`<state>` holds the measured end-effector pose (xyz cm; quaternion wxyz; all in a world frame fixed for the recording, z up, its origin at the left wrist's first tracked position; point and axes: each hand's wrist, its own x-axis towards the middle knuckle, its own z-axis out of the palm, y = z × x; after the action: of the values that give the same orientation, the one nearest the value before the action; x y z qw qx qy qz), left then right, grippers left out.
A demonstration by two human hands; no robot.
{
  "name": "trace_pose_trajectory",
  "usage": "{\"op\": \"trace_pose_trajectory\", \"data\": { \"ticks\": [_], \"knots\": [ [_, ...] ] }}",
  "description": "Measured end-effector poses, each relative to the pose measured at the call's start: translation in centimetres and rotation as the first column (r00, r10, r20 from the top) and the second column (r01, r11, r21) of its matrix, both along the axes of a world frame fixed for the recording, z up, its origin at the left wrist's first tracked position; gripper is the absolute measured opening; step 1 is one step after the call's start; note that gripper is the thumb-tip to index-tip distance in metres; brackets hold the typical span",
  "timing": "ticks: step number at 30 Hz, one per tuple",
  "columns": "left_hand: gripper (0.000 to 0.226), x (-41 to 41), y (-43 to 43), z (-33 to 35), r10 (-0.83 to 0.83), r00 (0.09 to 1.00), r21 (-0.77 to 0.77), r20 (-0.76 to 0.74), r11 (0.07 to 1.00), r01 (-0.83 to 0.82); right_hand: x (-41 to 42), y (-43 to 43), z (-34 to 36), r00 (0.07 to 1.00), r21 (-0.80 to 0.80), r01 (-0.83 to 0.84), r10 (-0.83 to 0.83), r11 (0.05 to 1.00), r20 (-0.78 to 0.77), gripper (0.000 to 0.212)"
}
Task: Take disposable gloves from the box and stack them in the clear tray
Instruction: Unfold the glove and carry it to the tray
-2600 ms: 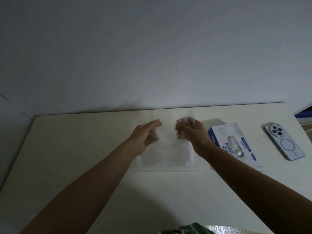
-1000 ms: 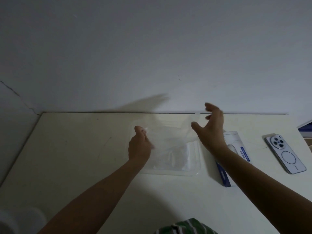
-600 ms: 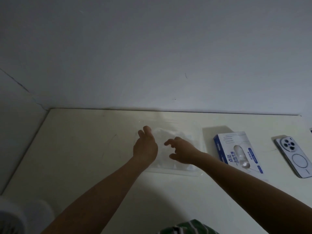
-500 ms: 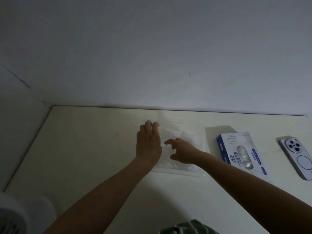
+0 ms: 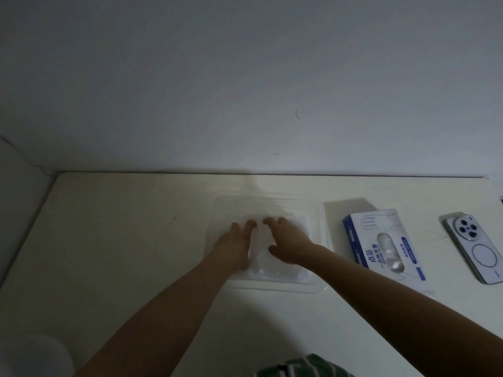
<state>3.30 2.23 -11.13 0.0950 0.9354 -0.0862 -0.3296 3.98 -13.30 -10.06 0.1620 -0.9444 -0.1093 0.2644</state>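
A clear tray point(image 5: 317, 213) lies on the pale table near the back wall. Thin, see-through disposable gloves point(image 5: 283, 269) lie flat inside it. My left hand point(image 5: 235, 244) and my right hand point(image 5: 285, 240) both press palm-down on the gloves in the tray, fingers straight and pointing away from me, fingertips almost touching. The white and blue glove box point(image 5: 381, 243) lies flat to the right of the tray, with a glove showing in its oval slot.
A white phone point(image 5: 475, 251) lies face down at the far right. The table point(image 5: 114, 240) meets the wall at its back and left edges. A pale round object point(image 5: 32, 355) shows at the bottom left corner. Green striped cloth point(image 5: 299, 367) sits at the bottom edge.
Both hands held a glove up over the tray, then lowered it in. My left hand flattened, and my right hand came down beside it onto the gloves.
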Motion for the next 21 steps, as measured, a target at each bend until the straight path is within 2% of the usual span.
{"op": "trace_pose_trajectory", "data": {
  "ticks": [3,6,10,14,16,18,19,21],
  "knots": [
    [0.119,0.0,0.0,-0.4,-0.019,0.999,0.064,-0.033,0.998,0.021,0.0,-0.2,-1.2,0.985,-0.121,-0.018,-0.003,0.992,-0.171,0.098],
    [0.128,0.0,0.0,-0.6,-0.013,0.999,0.111,-0.045,0.994,0.018,-0.2,-0.1,-1.7,0.972,-0.189,-0.048,0.002,0.981,-0.236,0.123],
    [0.125,-0.3,0.2,-0.7,-0.013,1.0,0.124,-0.023,0.992,0.016,-0.4,0.4,-2.0,0.97,-0.269,-0.094,0.028,0.959,-0.24,0.132],
    [0.121,-0.7,0.6,-0.6,-0.011,1.0,0.094,-0.002,0.996,0.011,-0.9,0.6,-1.0,0.97,-0.252,-0.094,0.031,0.963,-0.242,0.134],
    [0.119,-0.6,0.8,0.0,0.014,0.999,0.089,-0.036,0.996,-0.01,-1.2,0.6,0.2,0.973,-0.206,-0.09,0.042,0.974,-0.229,0.13],
    [0.107,-0.5,0.7,1.0,0.04,0.999,0.11,-0.021,0.993,-0.038,-1.3,0.5,1.9,0.99,-0.119,-0.063,0.047,0.991,-0.135,0.108],
    [0.092,-0.4,0.5,1.6,0.027,0.999,0.122,0.042,0.992,-0.032,-1.4,0.2,2.9,0.998,-0.043,-0.027,0.025,0.999,-0.05,0.09],
    [0.05,-0.2,-0.2,3.2,0.0,0.96,0.092,0.279,0.995,-0.027,-1.4,-0.6,4.9,0.99,0.134,0.06,-0.076,0.989,0.115,0.051]
  ]
}}
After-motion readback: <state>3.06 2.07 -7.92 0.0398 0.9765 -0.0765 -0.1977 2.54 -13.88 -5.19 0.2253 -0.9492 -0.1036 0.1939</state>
